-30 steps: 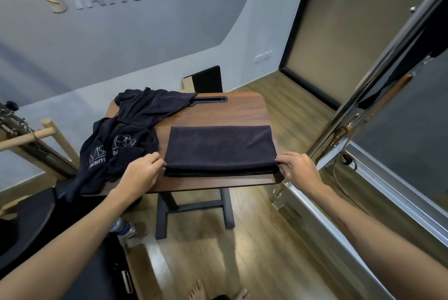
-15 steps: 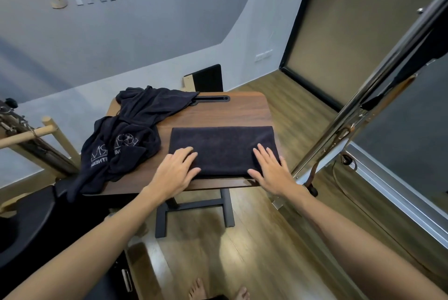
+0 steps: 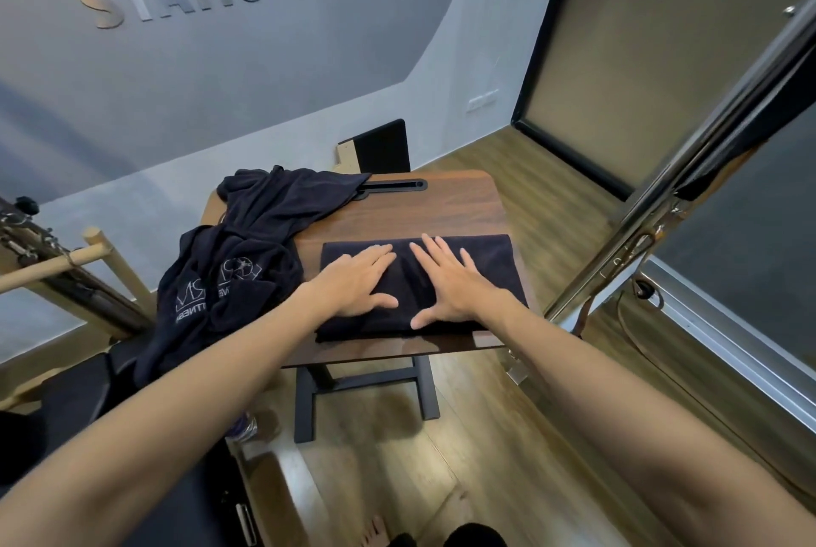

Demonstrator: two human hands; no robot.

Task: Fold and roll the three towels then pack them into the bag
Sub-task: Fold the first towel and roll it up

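A dark navy towel (image 3: 494, 264), folded into a flat rectangle, lies at the front of a small wooden table (image 3: 450, 211). My left hand (image 3: 357, 281) lies flat on its left half with fingers straight. My right hand (image 3: 455, 286) presses flat on its middle, fingers spread. A crumpled heap of dark towels (image 3: 247, 255) with white printed lettering covers the table's left side and hangs over its left edge. No bag is in view.
A slot (image 3: 393, 186) runs along the table's far edge, with a black panel (image 3: 382, 147) leaning on the wall behind. A steel frame post (image 3: 689, 158) rises at the right. Wooden bars and black equipment (image 3: 57, 259) stand at the left. A plastic bottle (image 3: 243, 429) lies on the floor.
Both hands let go of the towel's front corners, moved onto its top, then slid inward and forward to its middle, lying flat.
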